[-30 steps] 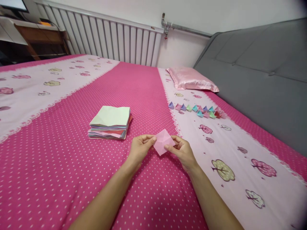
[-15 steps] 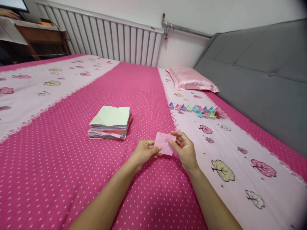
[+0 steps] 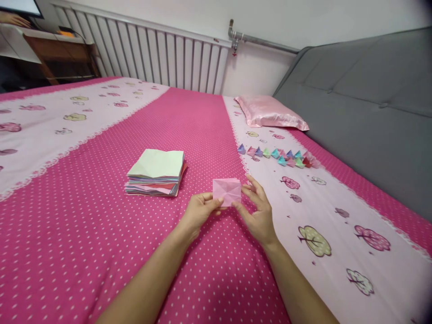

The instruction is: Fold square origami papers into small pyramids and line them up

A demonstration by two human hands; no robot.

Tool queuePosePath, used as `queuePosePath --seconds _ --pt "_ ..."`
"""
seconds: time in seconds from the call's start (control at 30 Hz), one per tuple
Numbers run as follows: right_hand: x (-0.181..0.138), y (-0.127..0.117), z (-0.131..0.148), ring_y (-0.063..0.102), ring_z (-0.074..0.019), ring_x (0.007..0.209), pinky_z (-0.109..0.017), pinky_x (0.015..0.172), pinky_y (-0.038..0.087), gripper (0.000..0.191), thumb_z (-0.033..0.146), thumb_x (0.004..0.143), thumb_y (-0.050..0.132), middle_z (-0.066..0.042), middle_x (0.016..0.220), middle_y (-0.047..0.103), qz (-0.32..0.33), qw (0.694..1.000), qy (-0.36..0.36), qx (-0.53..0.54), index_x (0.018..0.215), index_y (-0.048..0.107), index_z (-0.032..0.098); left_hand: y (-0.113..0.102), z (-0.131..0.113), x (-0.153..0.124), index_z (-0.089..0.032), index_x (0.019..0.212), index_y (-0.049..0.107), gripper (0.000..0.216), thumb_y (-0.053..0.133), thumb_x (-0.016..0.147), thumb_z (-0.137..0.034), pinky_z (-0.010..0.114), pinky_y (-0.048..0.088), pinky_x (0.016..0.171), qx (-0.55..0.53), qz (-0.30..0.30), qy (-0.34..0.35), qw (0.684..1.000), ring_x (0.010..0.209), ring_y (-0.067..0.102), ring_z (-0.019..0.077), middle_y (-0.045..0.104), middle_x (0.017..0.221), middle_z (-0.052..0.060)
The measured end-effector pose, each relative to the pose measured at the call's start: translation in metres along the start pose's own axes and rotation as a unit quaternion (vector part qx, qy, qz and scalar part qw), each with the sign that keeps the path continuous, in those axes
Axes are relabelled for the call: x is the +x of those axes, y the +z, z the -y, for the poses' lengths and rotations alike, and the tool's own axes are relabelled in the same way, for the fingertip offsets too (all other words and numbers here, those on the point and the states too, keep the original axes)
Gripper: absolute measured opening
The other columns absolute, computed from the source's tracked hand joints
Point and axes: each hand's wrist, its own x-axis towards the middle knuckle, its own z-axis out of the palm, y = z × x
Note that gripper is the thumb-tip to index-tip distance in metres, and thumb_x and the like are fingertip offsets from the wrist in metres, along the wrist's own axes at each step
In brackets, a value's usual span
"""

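A small square of folded pink origami paper (image 3: pixel 227 191), with crease lines crossing at its middle, is held up above the bed. My left hand (image 3: pixel 201 210) pinches its lower left corner, thumb in front and fingers behind. Beside its right edge, my right hand (image 3: pixel 257 208) has its fingers spread, the thumb tip close to the lower right corner. To the left lies a stack of coloured paper sheets (image 3: pixel 157 164), pale green on top. Several small folded paper pieces (image 3: pixel 282 156) in many colours sit in rows to the right.
The bedspread (image 3: pixel 189 121) is pink with white dots and patterned bands. A pink pillow (image 3: pixel 270 112) rests by the grey headboard (image 3: pixel 364 85). A white radiator (image 3: pixel 151 49) stands behind. Another person's hand (image 3: pixel 13 19) is on a desk (image 3: pixel 60 47) at far left.
The pink paper has turned straighter and shifted slightly left. My right hand has loosened from its right side and its fingers have spread. My left hand keeps its pinch.
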Motion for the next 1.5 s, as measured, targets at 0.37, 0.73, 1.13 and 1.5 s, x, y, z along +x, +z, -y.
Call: queuePosePath --seconds 0.37,0.73,1.13,1.5 --pt "-0.005 0.005 0.003 0.037 -0.0262 0.123 -0.05 0.098 0.037 0.041 0.016 0.075 0.06 -0.005 0.138 0.036 0.008 0.989 -0.124 -0.077 0.114 0.057 0.03 -0.001 0.002 0.0 -0.009 0.083 0.069 0.032 0.074 0.061 -0.032 0.021 0.043 0.062 -0.026 0.023 0.001 0.999 0.063 0.059 0.0105 0.068 0.077 0.009" --pt "-0.009 0.009 0.01 0.049 -0.0247 0.11 -0.045 0.093 0.043 0.03 0.018 0.075 0.06 -0.009 0.121 0.054 -0.092 0.991 -0.051 -0.085 0.105 0.063 0.022 0.007 0.003 -0.006 -0.007 0.082 0.069 0.028 0.072 0.063 -0.028 0.022 0.041 0.058 0.004 0.063 -0.021 0.998 0.057 0.055 0.0095 0.068 0.073 0.009" --pt "-0.01 0.01 0.004 0.043 -0.0218 0.115 -0.044 0.095 0.04 0.034 0.01 0.08 0.052 -0.004 0.133 0.046 -0.083 0.978 -0.109 -0.158 0.107 0.064 0.027 0.01 0.002 -0.009 -0.012 0.088 0.068 0.025 0.066 0.071 -0.03 0.025 0.045 0.074 -0.042 0.118 -0.042 0.991 0.075 0.063 0.0146 0.069 0.082 0.01" --pt "-0.009 0.007 0.014 0.015 -0.0307 0.132 -0.055 0.103 0.019 0.044 0.034 0.085 0.043 0.0 0.15 0.002 0.053 0.975 -0.099 -0.193 0.129 0.044 0.027 0.01 -0.002 -0.008 -0.012 0.092 0.068 0.022 0.056 0.075 -0.019 0.024 0.044 0.076 -0.071 0.119 0.006 0.99 0.076 0.061 0.0132 0.068 0.086 0.009"
